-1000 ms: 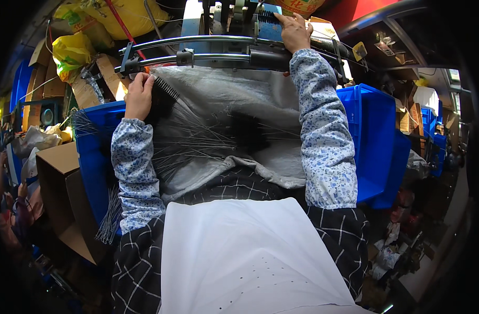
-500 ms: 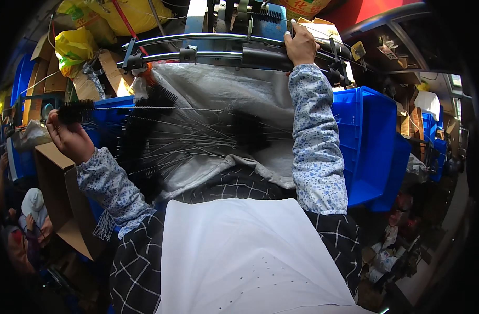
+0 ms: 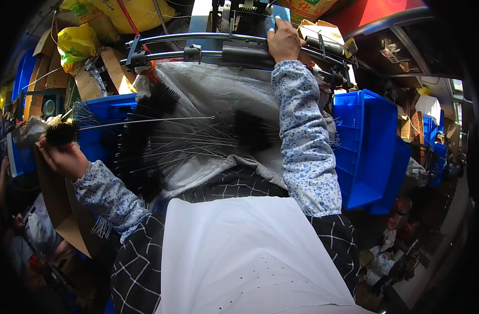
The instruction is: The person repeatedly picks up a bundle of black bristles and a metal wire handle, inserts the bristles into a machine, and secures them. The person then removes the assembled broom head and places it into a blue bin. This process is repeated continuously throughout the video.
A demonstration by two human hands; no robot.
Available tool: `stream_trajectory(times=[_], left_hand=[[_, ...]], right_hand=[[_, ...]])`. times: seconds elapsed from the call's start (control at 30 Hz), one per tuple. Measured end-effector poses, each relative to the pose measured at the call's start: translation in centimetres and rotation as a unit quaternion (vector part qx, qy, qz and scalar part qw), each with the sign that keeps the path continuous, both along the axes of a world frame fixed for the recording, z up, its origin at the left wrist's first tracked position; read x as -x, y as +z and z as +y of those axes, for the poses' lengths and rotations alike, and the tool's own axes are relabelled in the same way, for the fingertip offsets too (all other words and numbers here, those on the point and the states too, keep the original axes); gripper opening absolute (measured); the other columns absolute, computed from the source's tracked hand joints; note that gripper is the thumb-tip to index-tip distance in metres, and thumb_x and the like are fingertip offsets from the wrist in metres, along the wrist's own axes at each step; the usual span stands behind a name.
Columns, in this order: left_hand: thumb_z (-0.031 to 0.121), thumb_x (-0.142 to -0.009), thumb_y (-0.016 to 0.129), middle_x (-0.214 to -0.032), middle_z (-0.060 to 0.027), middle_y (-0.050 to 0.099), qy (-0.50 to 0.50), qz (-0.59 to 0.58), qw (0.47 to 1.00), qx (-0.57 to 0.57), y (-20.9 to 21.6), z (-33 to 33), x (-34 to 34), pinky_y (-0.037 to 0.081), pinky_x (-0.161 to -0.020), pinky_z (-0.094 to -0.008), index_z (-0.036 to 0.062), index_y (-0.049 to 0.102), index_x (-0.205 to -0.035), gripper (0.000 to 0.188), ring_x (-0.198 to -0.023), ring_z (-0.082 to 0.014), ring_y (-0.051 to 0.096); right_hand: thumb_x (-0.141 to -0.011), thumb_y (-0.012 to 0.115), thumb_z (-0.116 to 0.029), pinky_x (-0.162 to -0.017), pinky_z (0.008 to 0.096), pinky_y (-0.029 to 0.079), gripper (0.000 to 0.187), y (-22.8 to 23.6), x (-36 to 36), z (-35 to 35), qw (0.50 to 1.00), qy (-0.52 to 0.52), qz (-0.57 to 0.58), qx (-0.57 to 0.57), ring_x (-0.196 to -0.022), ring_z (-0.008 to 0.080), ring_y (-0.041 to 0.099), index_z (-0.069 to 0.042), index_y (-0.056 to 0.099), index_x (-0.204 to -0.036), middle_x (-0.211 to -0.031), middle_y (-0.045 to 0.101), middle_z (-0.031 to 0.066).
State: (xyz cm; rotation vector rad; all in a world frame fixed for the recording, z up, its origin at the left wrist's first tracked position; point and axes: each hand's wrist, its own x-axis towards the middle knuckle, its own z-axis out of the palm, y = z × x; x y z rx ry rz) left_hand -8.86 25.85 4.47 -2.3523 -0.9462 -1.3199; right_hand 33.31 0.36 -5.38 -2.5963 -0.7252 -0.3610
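Note:
On the left, my left hand (image 3: 66, 159) is closed around a wire brush (image 3: 61, 134) near its black bristle head. Its thin twisted stem points right, above the pile. My right hand (image 3: 285, 43) is at the machine (image 3: 203, 21), over the right part of its metal rail. Those fingers are bent, and whatever they grip is hidden. Across my lap, a pale grey cloth (image 3: 197, 83) carries a heap of similar brushes (image 3: 140, 131), their black heads mostly left and their wire stems pointing right. Another dark bristle clump (image 3: 250, 128) lies nearer the middle.
Blue plastic crates (image 3: 367, 149) stand at my right, and another blue crate (image 3: 106, 107) is behind the brushes at left. An open cardboard box (image 3: 67, 209) sits below my left hand. Yellow bags (image 3: 77, 47) and cardboard are at the far left. Another person (image 3: 41, 225) is at the left edge.
My right hand has shifted left along the machine. My left hand has moved slightly lower and to the left with its brush, whose stem now slants up to the right.

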Motion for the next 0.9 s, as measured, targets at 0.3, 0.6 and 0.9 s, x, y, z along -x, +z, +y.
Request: stream_trajectory(times=[0.3, 0.6, 0.9], left_hand=[[0.004, -0.086, 0.044, -0.103, -0.012, 0.045, -0.126, -0.199, 0.95, 0.205, -0.4, -1.4, -2.5, 0.048, -0.077, -0.024, -0.0103, 0.046, -0.103, 0.022, -0.091, -0.0168, 0.052], [0.006, -0.088, 0.041, -0.098, -0.0111, 0.049, -0.095, -0.168, 0.967, 0.168, -1.9, -0.2, -1.8, 0.049, -0.076, -0.0246, -0.0095, 0.046, -0.102, 0.022, -0.087, -0.0168, 0.053], [0.014, -0.086, 0.046, -0.086, -0.0047, 0.053, -0.275, -0.511, 0.669, 0.464, 0.0, -3.4, -5.2, 0.047, -0.069, -0.023, 0.0032, 0.05, -0.095, 0.014, -0.08, -0.0121, 0.054]], right_hand=[[-0.076, 0.054, -0.016, -0.076, 0.0417, 0.035, 0.02, 0.4, 2.4, 3.8, 1.0, -0.013, -0.023, 0.004, -0.088, 0.0207, 0.054, -0.009, 0.059, -0.094, -0.092, 0.057, 0.004], [-0.076, 0.054, -0.021, -0.079, 0.044, 0.032, 0.028, -0.1, 0.6, 0.6, 0.999, -0.007, -0.026, 0.033, -0.092, 0.0218, 0.053, -0.01, 0.057, -0.101, -0.099, 0.057, 0.0043], [-0.076, 0.052, -0.029, -0.086, 0.0492, 0.033, 0.036, -0.5, -6.6, -6.8, 0.997, 0.044, 0.06, 0.02, -0.1, 0.0275, 0.05, -0.014, 0.055, -0.109, -0.105, 0.056, 0.0084]])
